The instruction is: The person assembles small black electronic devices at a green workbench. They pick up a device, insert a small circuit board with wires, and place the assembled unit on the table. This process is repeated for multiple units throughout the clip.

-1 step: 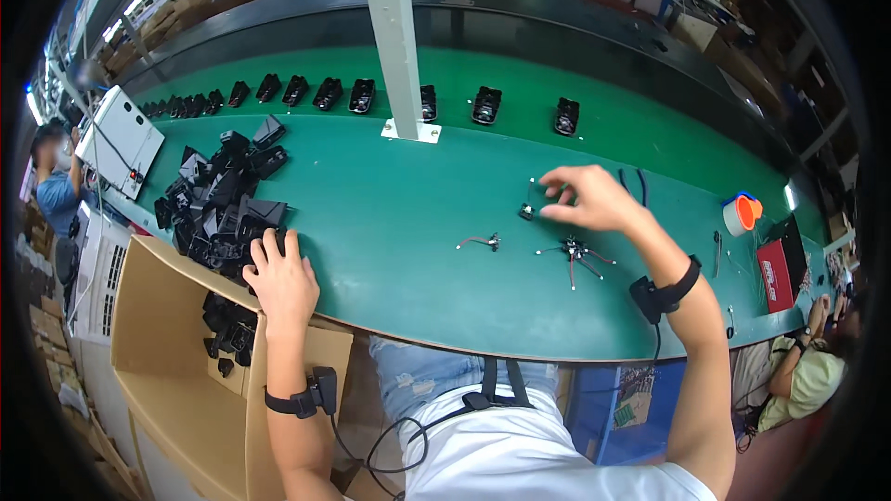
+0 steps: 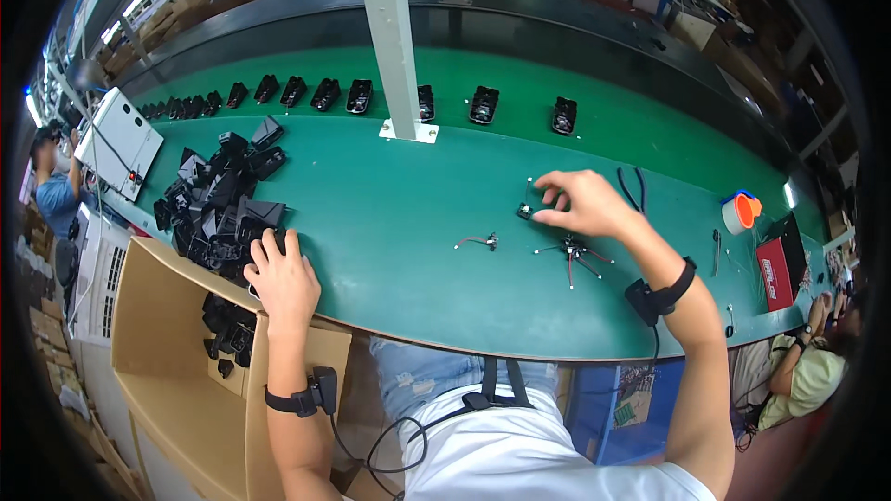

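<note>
Right of the black pile (image 2: 223,193), the right hand (image 2: 588,203) has parted fingers beside a wired part (image 2: 524,212), likely light, fragile, best held by its body.

White lettering (image 2: 768,280) runs down the face of the red box (image 2: 782,271).

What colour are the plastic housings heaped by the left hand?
The plastic housings are black, seen best in the head view.
</note>
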The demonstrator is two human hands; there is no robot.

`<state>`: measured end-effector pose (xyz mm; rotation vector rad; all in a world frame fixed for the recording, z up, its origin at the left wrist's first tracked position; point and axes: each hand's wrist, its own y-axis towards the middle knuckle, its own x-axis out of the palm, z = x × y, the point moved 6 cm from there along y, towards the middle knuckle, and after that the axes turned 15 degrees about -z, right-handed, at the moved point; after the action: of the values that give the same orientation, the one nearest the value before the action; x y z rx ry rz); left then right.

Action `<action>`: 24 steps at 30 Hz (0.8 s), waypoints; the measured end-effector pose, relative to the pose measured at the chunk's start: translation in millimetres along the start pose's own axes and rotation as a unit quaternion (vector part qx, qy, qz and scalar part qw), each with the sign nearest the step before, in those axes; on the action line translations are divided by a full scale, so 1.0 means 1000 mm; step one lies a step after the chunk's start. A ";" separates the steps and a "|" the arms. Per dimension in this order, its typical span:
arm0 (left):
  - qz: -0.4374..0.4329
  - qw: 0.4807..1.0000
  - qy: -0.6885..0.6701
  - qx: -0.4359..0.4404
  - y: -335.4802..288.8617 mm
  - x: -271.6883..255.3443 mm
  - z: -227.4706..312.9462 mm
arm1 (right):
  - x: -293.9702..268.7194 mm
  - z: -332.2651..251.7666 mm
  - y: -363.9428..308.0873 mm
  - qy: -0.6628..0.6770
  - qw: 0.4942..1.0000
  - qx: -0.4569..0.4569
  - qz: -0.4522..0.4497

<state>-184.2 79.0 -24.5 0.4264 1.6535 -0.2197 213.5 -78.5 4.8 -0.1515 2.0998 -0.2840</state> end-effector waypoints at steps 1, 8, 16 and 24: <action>0.025 1.000 -0.001 -0.009 0.003 0.002 0.002 | 0.008 0.002 0.002 -0.004 1.000 0.025 -0.006; 0.092 0.993 -0.046 0.055 0.008 0.003 0.008 | 0.018 -0.001 0.017 0.014 0.996 -0.063 0.064; 0.109 0.955 -0.174 0.215 0.026 -0.022 0.061 | 0.022 -0.011 0.012 -0.001 0.999 -0.018 0.029; -0.002 0.875 -0.296 0.384 0.040 -0.044 0.136 | 0.023 -0.012 0.006 0.019 0.996 -0.036 0.080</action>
<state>-40.4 56.1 5.3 0.8510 0.9031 -0.9338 191.8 -76.5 -9.5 -0.0203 2.1472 -0.1156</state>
